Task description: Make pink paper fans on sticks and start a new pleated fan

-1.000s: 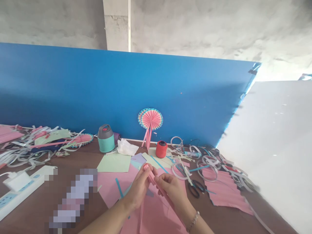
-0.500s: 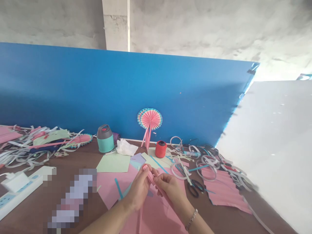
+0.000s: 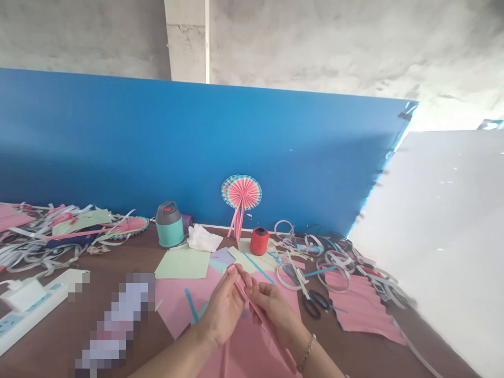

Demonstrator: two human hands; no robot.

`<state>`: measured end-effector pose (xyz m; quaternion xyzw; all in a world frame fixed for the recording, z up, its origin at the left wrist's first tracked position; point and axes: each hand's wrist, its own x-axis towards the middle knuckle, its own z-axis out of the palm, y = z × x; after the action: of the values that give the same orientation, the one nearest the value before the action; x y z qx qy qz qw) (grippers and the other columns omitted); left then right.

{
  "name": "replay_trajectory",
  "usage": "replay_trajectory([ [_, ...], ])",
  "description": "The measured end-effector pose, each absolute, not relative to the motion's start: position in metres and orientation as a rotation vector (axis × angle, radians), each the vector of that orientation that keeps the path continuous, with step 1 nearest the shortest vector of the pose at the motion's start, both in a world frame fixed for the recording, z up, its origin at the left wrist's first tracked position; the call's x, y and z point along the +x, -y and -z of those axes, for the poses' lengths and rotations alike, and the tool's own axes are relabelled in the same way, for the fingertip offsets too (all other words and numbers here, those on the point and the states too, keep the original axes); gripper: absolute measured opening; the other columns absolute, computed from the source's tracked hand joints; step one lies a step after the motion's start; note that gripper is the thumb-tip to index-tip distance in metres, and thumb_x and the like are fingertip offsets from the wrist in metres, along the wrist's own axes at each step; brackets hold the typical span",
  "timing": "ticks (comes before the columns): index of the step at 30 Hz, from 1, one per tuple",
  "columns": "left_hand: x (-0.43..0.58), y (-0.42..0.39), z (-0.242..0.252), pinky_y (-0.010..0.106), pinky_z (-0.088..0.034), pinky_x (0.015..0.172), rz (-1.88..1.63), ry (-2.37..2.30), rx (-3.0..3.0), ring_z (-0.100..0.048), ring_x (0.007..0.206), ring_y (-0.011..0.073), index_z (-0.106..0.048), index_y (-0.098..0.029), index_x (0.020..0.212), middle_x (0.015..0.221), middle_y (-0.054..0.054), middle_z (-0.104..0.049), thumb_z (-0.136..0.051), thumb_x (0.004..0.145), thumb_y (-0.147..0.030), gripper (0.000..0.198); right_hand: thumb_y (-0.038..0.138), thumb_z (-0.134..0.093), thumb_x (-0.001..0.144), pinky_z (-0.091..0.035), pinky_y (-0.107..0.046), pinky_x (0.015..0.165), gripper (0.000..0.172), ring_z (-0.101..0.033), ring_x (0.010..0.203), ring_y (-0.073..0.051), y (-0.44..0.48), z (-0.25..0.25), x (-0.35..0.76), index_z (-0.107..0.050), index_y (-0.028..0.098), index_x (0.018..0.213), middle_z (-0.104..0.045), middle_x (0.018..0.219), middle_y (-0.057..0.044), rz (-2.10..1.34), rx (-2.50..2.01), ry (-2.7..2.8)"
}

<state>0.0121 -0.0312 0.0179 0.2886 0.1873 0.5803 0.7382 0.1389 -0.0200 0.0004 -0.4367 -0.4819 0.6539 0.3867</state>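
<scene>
A narrow folded pink paper strip (image 3: pixel 279 342) runs from between my hands down along my right wrist. My left hand (image 3: pixel 225 307) is closed around its upper end, fingers pressed together. My right hand (image 3: pixel 271 308) pinches the strip just below, thumb and fingertips against it. Some fingertips are hidden behind the paper and the other fingers. Beneath both hands lies a large pink paper sheet (image 3: pixel 248 357). A blue paper strip (image 3: pixel 191 304) rests to the left of my left hand. Black-handled scissors (image 3: pixel 313 304) lie to the right of my right hand.
A red thread spool (image 3: pixel 260 241) stands behind my hands, near a pink folded paper fan (image 3: pixel 241 193) against the blue partition (image 3: pixel 157 142). A teal container (image 3: pixel 170 231), a power strip (image 3: pixel 35 304) and tangled white strips (image 3: pixel 23 252) are leftward. Pleated pink paper (image 3: pixel 366 310) lies right.
The pink strip has turned, and more of its length now shows beside my right wrist. My right fingers have straightened slightly along it. My left hand keeps its grip.
</scene>
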Motion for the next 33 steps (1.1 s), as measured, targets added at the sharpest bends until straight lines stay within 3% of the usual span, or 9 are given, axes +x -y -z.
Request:
replay_trajectory([
  [4, 0.012, 0.029, -0.015, 0.028, -0.043, 0.063, -1.211, -0.462, 0.678, -0.056, 0.079, 0.0184, -0.049, -0.024, 0.089, 0.081, 0.0, -0.058, -0.049, 0.085, -0.051, 0.027, 0.058, -0.069, 0.062, -0.033, -0.024, 0.048, 0.045, -0.045, 0.046, -0.009, 0.022, -0.009, 0.136, -0.048, 0.018, 0.062, -0.051, 0.054, 0.004, -1.544, -1.124, 1.243],
  [10, 0.008, 0.03, -0.01, 0.035, -0.035, 0.092, -1.203, -0.633, 0.898, -0.049, 0.112, 0.0223, -0.052, -0.022, 0.09, 0.117, 0.007, -0.059, -0.041, 0.089, -0.052, 0.032, 0.051, -0.066, 0.071, -0.04, -0.026, 0.069, 0.035, -0.053, 0.077, -0.017, 0.024, -0.02, 0.14, -0.062, 0.018, 0.079, -0.059, 0.078, -0.001, -1.44, -1.069, 1.427],
  [13, 0.007, 0.031, -0.012, 0.038, -0.03, 0.098, -1.181, -0.644, 0.937, -0.044, 0.12, 0.024, -0.055, -0.022, 0.095, 0.121, 0.009, -0.058, -0.041, 0.089, -0.052, 0.034, 0.053, -0.063, 0.074, -0.041, -0.026, 0.071, 0.038, -0.053, 0.085, -0.019, 0.026, -0.022, 0.141, -0.063, 0.019, 0.092, -0.06, 0.086, -0.002, -1.439, -1.036, 1.448],
  [16, 0.007, 0.032, -0.013, 0.038, -0.028, 0.101, -1.193, -0.656, 0.957, -0.039, 0.125, 0.0243, -0.058, -0.021, 0.1, 0.125, 0.01, -0.057, -0.047, 0.088, -0.049, 0.033, 0.053, -0.063, 0.073, -0.04, -0.026, 0.071, 0.039, -0.051, 0.082, -0.018, 0.027, -0.02, 0.142, -0.063, 0.02, 0.094, -0.059, 0.085, -0.002, -1.432, -1.057, 1.5],
  [19, 0.008, 0.031, -0.011, 0.039, -0.03, 0.101, -1.218, -0.666, 0.954, -0.044, 0.123, 0.0252, -0.06, -0.019, 0.105, 0.125, 0.011, -0.057, -0.05, 0.087, -0.047, 0.035, 0.052, -0.065, 0.071, -0.038, -0.025, 0.066, 0.034, -0.048, 0.073, -0.015, 0.025, -0.016, 0.143, -0.062, 0.018, 0.077, -0.055, 0.076, 0.0, -1.355, -1.105, 1.524],
  [26, 0.012, 0.026, -0.006, 0.042, -0.039, 0.094, -1.262, -0.709, 0.851, -0.058, 0.105, 0.0291, -0.065, -0.013, 0.09, 0.1, 0.012, -0.068, -0.057, 0.079, -0.052, 0.041, 0.05, -0.064, 0.071, -0.033, -0.024, 0.056, 0.034, -0.042, 0.06, -0.012, 0.023, -0.011, 0.143, -0.057, 0.018, 0.064, -0.052, 0.064, 0.001, -1.251, -1.156, 1.535],
  [31, 0.01, 0.022, -0.002, 0.037, -0.038, 0.093, -1.223, -0.703, 0.824, -0.056, 0.106, 0.0256, -0.063, -0.016, 0.1, 0.105, 0.01, -0.065, -0.057, 0.078, -0.052, 0.042, 0.049, -0.06, 0.075, -0.034, -0.024, 0.056, 0.033, -0.043, 0.06, -0.012, 0.019, -0.006, 0.142, -0.057, 0.017, 0.066, -0.053, 0.066, 0.0, -1.149, -1.168, 1.569],
  [33, 0.008, 0.019, -0.002, 0.034, -0.04, 0.087, -1.213, -0.785, 0.902, -0.057, 0.098, 0.0224, -0.062, -0.018, 0.098, 0.097, 0.006, -0.065, -0.063, 0.075, -0.048, 0.038, 0.05, -0.058, 0.075, -0.034, -0.024, 0.054, 0.035, -0.042, 0.058, -0.011, 0.016, -0.003, 0.143, -0.056, 0.017, 0.064, -0.051, 0.063, 0.001, -1.07, -1.212, 1.566],
])
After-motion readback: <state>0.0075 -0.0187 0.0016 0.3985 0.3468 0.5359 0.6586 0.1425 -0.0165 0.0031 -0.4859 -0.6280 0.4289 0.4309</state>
